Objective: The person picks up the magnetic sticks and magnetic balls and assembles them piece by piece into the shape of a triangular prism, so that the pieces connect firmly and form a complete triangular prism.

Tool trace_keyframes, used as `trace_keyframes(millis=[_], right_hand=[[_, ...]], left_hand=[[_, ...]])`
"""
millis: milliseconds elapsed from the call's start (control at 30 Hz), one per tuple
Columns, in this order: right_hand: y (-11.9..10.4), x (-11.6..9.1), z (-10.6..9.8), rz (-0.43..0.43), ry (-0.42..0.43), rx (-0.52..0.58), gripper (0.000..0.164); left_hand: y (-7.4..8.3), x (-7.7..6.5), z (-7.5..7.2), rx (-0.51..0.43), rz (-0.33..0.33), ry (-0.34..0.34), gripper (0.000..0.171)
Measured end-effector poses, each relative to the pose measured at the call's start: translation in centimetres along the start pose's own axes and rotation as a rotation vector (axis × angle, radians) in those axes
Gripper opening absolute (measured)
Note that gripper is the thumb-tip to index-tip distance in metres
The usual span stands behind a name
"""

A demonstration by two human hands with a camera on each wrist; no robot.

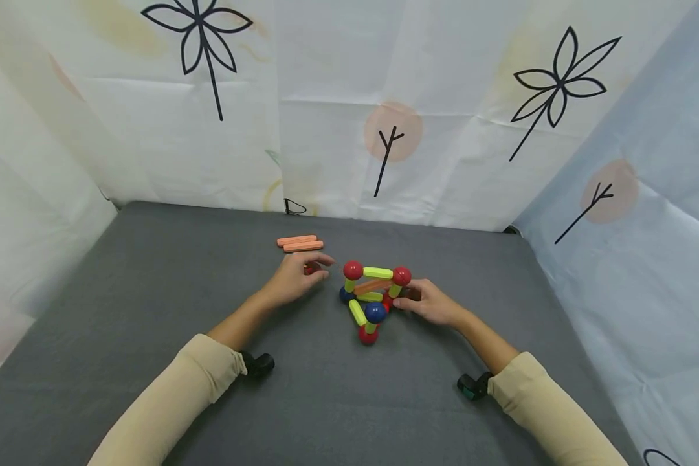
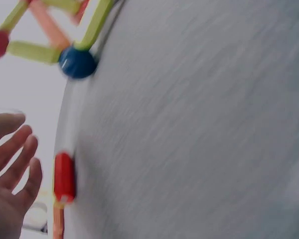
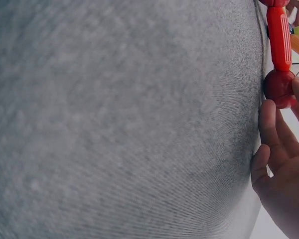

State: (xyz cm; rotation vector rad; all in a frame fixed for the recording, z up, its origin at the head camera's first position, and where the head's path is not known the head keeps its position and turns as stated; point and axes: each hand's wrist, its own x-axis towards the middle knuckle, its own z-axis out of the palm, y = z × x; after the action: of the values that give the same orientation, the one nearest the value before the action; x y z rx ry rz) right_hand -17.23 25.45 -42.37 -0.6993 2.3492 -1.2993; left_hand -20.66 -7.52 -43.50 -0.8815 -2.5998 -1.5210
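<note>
A frame of magnetic sticks and balls (image 1: 378, 272) stands on the grey table, with red and blue balls, yellow-green sticks and an orange stick slanting across it. My right hand (image 1: 433, 303) pinches a red ball (image 3: 279, 88) at the frame's lower right corner, thumb against one side. From that ball runs a red stick (image 3: 279, 37) to another red ball. Left of the frame and apart from it, my left hand (image 1: 296, 277) holds nothing, its fingers loosely bent. By that hand lies a red stick (image 2: 64, 177), partly hidden by the fingers in the head view.
Two orange sticks (image 1: 303, 246) lie side by side on the table (image 1: 338, 401) behind my left hand. White patterned cloth (image 1: 338, 77) hangs along the table's back and sides. Each wrist wears a black camera (image 1: 259, 364).
</note>
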Motion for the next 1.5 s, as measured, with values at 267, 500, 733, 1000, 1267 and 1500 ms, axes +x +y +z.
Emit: trace_keyframes(millis=[267,500,733,1000,1267,1500], right_hand=[[0.1,-0.1,0.0,0.005,0.016,-0.01,0.028],[0.4,0.0,0.1,-0.005,0.022,-0.028,0.027],[0.2,-0.1,0.2,0.003,0.021,-0.022,0.028],[0.0,-0.1,0.2,-0.006,0.022,-0.025,0.028],[0.1,0.0,0.3,-0.023,0.014,-0.018,0.028],[0.0,0.0,0.1,-0.01,0.012,-0.02,0.028]], left_hand=[[-2.9,0.8,-3.2,0.136,-0.149,0.168,0.033],[-4.3,1.4,-4.1,0.274,-0.171,0.115,0.034],[-4.7,1.3,-4.7,0.325,-0.216,0.104,0.033],[-4.5,0.6,-5.0,0.266,-0.188,0.118,0.033],[-1.1,-1.5,-4.9,-0.176,-0.222,0.088,0.048],[1.2,-3.2,-2.5,-0.49,-0.301,-0.054,0.054]])
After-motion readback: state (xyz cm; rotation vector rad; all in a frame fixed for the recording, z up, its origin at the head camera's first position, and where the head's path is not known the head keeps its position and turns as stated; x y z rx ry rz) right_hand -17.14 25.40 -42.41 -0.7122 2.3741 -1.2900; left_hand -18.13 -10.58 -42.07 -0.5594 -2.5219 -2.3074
